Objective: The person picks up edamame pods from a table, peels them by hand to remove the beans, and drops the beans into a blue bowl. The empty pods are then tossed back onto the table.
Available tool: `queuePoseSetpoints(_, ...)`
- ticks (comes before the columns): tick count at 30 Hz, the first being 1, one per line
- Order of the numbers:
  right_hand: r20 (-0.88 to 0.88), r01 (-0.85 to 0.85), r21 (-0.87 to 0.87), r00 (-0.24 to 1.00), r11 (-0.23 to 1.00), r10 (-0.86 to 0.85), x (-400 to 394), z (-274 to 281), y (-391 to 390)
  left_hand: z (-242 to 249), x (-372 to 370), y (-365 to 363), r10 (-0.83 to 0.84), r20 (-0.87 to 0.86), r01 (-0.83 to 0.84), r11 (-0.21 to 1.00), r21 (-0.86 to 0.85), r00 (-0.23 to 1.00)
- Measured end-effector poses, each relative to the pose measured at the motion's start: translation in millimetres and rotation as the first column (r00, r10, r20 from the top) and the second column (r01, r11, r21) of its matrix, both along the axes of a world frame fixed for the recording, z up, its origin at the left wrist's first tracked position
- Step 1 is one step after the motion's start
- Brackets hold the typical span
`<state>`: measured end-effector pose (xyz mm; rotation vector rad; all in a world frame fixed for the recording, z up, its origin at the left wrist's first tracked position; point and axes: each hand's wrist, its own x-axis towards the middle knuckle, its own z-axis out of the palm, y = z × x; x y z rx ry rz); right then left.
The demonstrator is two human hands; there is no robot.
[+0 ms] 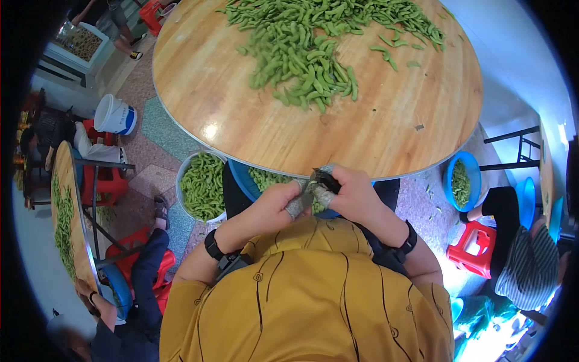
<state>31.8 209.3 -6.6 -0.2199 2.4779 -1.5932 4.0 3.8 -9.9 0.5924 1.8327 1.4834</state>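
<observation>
My left hand (278, 202) and my right hand (354, 193) meet in front of my body, just below the table's near edge. Both have closed fingers, with greyish wrapping on several fingertips. A dark piece (325, 180) lies along the right fingers, and a bit of green shows between the hands; the fingers hide what exactly they pinch. Beneath them, a blue basin (240, 178) on my lap holds shelled green beans (265, 178). On the round wooden table (241, 133) lies a large heap of green soybean pods (301, 66).
A white tub of pods (204, 186) stands left of my legs. A blue basin (462, 181) and a red stool (473, 248) are at the right. People sit nearby; at the left, another table (78, 223) bears pods. A white bucket (114, 114) stands behind.
</observation>
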Motion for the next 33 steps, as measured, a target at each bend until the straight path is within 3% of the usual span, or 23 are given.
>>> queuePoseSetpoints(1,-0.001,0.000,0.002,1.000,1.000,0.000,-1,6,-2,-2,0,-1,-0.059,-0.186,0.060,0.998,0.000,0.981)
queuePoseSetpoints(3,-0.153,-0.073,0.343,0.979,0.937,0.132,-3,12,-8,0,1,-2,-0.054,-0.154,0.052,0.999,-0.013,0.987)
queuePoseSetpoints(5,-0.185,-0.038,0.363,0.976,0.931,0.111,1,1,-10,2,4,-7,-0.051,-0.118,0.047,0.998,-0.032,0.992)
queuePoseSetpoints(7,-0.215,-0.009,0.383,0.972,0.924,0.098,4,-3,-10,3,8,-16,0.114,0.212,-0.103,0.993,-0.058,0.971)
queuePoseSetpoints(8,-0.203,-0.077,0.388,0.965,0.919,0.166,6,-3,-8,4,9,-19,0.121,0.214,-0.111,0.992,-0.059,0.969)
queuePoseSetpoints(11,-0.158,-0.132,0.452,0.961,0.882,0.225,13,1,-7,4,11,-25,0.265,0.049,-0.251,0.949,-0.192,0.963)
queuePoseSetpoints(12,-0.128,-0.118,0.514,0.969,0.850,0.212,14,4,-7,2,12,-26,0.265,0.048,-0.252,0.949,-0.190,0.963)
queuePoseSetpoints(13,-0.128,-0.117,0.515,0.969,0.849,0.211,14,6,-8,0,12,-28,0.230,-0.081,-0.242,0.948,-0.205,0.970)
queuePoseSetpoints(14,-0.257,-0.058,0.430,0.949,0.901,0.183,14,7,-12,-2,13,-29,0.188,-0.208,-0.233,0.947,-0.220,0.960)
queuePoseSetpoints(15,-0.379,-0.007,0.335,0.915,0.942,0.142,15,8,-15,0,13,-27,0.186,-0.206,-0.230,0.948,-0.218,0.961)
queuePoseSetpoints(17,-0.387,-0.030,0.287,0.911,0.958,0.144,11,12,-20,6,12,-23,0.026,-0.549,-0.173,0.960,-0.219,0.836)
queuePoseSetpoints(19,-0.397,-0.058,0.238,0.905,0.970,0.152,8,12,-20,11,11,-23,-0.018,-0.596,-0.151,0.961,-0.231,0.803)
queuePoseSetpoints(22,-0.290,-0.109,0.104,0.947,0.989,0.135,10,9,-19,8,14,-23,-0.086,-0.638,-0.097,0.964,-0.246,0.765)
queuePoseSetpoints(23,0.055,-0.104,-0.061,0.993,0.993,0.107,11,15,-17,7,15,-22,-0.114,-0.644,-0.062,0.968,-0.244,0.756)
queuePoseSetpoints(24,0.391,-0.038,-0.211,0.912,0.977,0.120,10,19,-16,8,15,-22,-0.114,-0.643,-0.060,0.969,-0.242,0.757)
queuePoseSetpoints(28,0.537,0.044,-0.402,0.821,0.914,0.196,9,9,-11,7,15,-23,-0.134,-0.604,0.043,0.986,-0.164,0.786)
queuePoseSetpoints(30,0.590,0.189,-0.619,0.753,0.762,0.293,9,5,-11,7,14,-24,-0.102,-0.569,0.059,0.994,-0.094,0.816)
queuePoseSetpoints(31,0.590,0.190,-0.621,0.752,0.761,0.294,9,5,-11,8,13,-25,-0.073,-0.508,0.065,0.997,-0.032,0.858)
queuePoseSetpoints(33,0.588,0.295,-0.744,0.716,0.599,0.378,10,7,-11,10,13,-24,-0.047,-0.442,0.068,0.997,0.031,0.896)
